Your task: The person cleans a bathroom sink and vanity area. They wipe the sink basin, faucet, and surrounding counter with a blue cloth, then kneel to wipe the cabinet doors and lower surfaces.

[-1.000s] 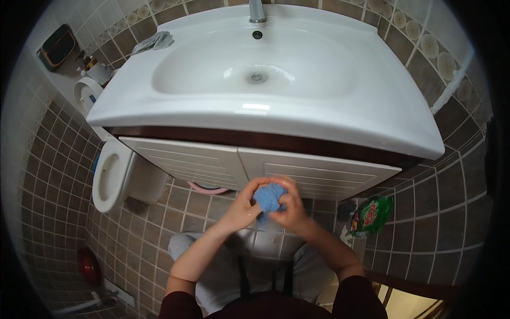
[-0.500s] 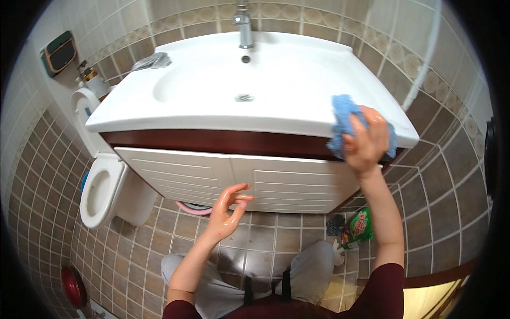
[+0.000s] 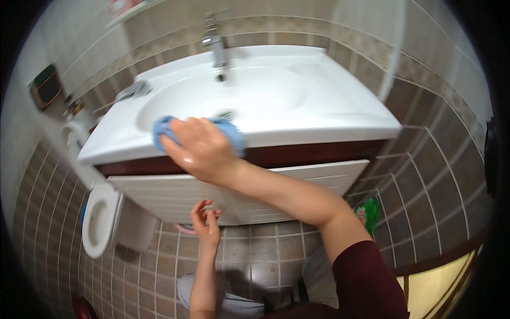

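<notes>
My right hand [image 3: 204, 149] presses a blue cloth [image 3: 232, 135] against the front rim of the white washbasin [image 3: 324, 119], left of its middle. Cloth shows on both sides of the hand, and the forearm reaches across in front of the cabinet. Lower down, my left hand [image 3: 206, 219] hovers in front of the white cabinet doors [image 3: 159, 192], its fingers loosely bent and apart with nothing in them. Behind the cloth lies the drain [image 3: 227, 114], partly covered. A chrome faucet [image 3: 217, 50] stands at the back of the basin.
On the basin's back left corner lies a crumpled grey thing [image 3: 135, 90]. To the left is a white toilet [image 3: 101, 220] with its lid raised. A green bag [image 3: 369, 213] stands on the floor at right, by the tiled wall [image 3: 419, 191].
My right hand has slid the cloth leftward along the basin's front rim, from the right end to left of the middle. My left hand stays low and free. The view has shifted and tilted.
</notes>
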`<state>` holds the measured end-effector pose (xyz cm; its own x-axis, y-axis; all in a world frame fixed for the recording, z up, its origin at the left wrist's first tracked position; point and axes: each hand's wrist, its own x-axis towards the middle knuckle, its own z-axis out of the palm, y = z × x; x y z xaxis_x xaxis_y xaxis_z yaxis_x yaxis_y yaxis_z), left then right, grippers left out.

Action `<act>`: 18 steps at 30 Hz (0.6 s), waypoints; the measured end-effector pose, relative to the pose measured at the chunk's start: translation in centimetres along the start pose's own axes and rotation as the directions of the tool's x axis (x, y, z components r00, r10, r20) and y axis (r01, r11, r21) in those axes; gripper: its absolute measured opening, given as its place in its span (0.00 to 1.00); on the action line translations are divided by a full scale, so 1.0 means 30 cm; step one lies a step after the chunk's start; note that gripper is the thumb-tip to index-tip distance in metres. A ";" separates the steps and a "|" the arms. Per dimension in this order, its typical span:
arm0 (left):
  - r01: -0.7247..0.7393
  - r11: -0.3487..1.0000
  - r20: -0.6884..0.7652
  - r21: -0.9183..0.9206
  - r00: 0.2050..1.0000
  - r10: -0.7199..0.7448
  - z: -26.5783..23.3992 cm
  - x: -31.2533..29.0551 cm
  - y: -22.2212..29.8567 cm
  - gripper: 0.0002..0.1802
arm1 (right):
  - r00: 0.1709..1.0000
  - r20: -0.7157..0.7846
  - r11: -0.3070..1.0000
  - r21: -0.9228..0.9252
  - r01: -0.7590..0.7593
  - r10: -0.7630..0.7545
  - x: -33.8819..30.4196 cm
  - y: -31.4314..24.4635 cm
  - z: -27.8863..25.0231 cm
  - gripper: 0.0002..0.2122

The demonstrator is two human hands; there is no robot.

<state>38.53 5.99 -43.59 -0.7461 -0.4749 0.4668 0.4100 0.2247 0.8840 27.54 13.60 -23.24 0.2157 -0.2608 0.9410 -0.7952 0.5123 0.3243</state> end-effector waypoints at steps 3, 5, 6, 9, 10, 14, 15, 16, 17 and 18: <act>-0.082 0.996 0.069 -0.040 0.994 0.084 0.071 -0.007 0.005 0.19 | 0.999 0.025 0.995 -0.090 0.046 -0.043 -0.156 0.293 -0.385 0.12; -0.099 0.991 0.153 -0.086 0.982 0.112 0.154 -0.028 0.025 0.19 | 0.993 0.112 0.968 -0.241 0.068 -0.042 -0.287 0.493 -0.663 0.16; -0.106 0.990 0.201 -0.092 0.972 0.123 0.203 -0.032 0.035 0.19 | 0.995 0.081 0.939 -0.336 0.076 -0.052 -0.345 0.590 -0.778 0.17; -0.131 0.984 0.330 -0.119 0.930 0.164 0.321 -0.056 0.049 0.18 | 0.971 -0.023 0.838 -0.500 -0.218 0.239 -0.469 0.725 -1.033 0.15; -0.136 0.985 0.381 -0.103 0.910 0.166 0.332 -0.064 0.056 0.18 | 0.964 -0.095 0.849 -0.457 -0.265 0.250 -0.522 0.705 -1.061 0.16; -0.176 0.984 0.406 -0.011 0.899 0.165 0.234 -0.085 0.035 0.17 | 0.987 0.075 0.967 -0.220 -0.125 0.144 -0.606 0.486 -0.881 0.22; -0.176 0.984 0.397 -0.011 0.903 0.166 0.221 -0.083 0.031 0.17 | 0.930 0.270 0.901 -0.418 -0.120 0.249 -0.627 0.436 -0.796 0.25; -0.184 0.983 0.388 -0.020 0.904 0.177 0.210 -0.078 0.024 0.16 | 0.977 0.103 0.847 -0.520 -0.108 0.188 -0.704 0.417 -0.670 0.26; -0.167 0.986 0.354 -0.005 0.922 0.158 0.158 -0.076 0.011 0.17 | 0.946 0.074 0.877 -0.402 -0.262 0.316 -0.669 0.330 -0.580 0.27; -0.164 0.986 0.311 0.004 0.938 0.155 0.112 -0.065 0.006 0.17 | 0.939 0.037 0.889 -0.338 -0.309 0.341 -0.643 0.258 -0.479 0.25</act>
<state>38.29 9.83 -44.24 -0.7992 -0.1458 0.5832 0.5252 0.3026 0.7954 25.38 34.36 -37.49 -0.0897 -0.1007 0.9909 -0.5820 0.8126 0.0299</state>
